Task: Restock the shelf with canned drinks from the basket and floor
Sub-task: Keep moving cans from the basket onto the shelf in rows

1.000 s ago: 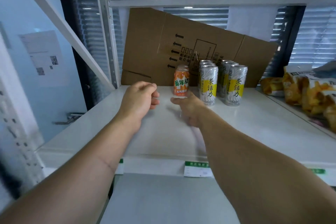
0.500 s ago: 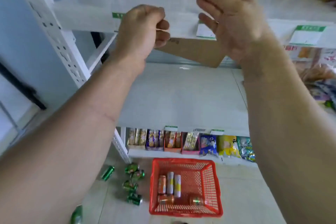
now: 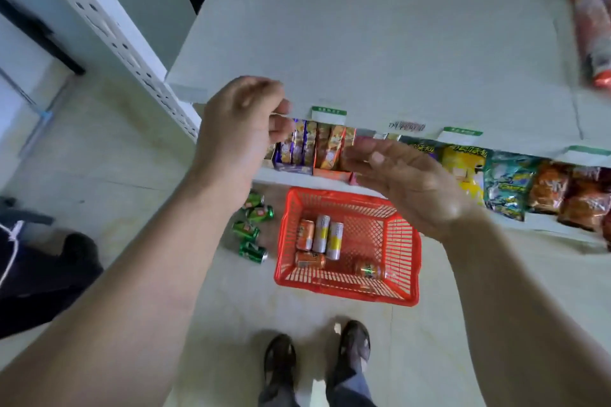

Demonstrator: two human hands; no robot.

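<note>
Above the red basket point(image 3: 347, 287) of cans point(image 3: 322, 233), two empty hands.

Basket point(image 3: 347, 287) stands on the floor point(image 3: 139, 155) before the shelf point(image 3: 363, 26). Five cans point(image 3: 322, 234) lie inside it. Further cans point(image 3: 252, 230) lie on the floor just left of it.

Snack boxes point(image 3: 305, 149) in row on lower shelf level, purple then orange. Chip bags to right: yellow bag point(image 3: 466, 168), teal bag point(image 3: 507, 185), orange bags point(image 3: 568, 198). Green-white price tags point(image 3: 329, 113) clipped along edge above them. Red-white package point(image 3: 593, 40) lying at far right, blurred. Perforated white upright point(image 3: 109, 33) at left. Sandalled feet point(image 3: 317, 360) on pale tiled floor point(image 3: 109, 155). Dark clothing with white cord point(image 3: 29, 261) at left edge.
</note>
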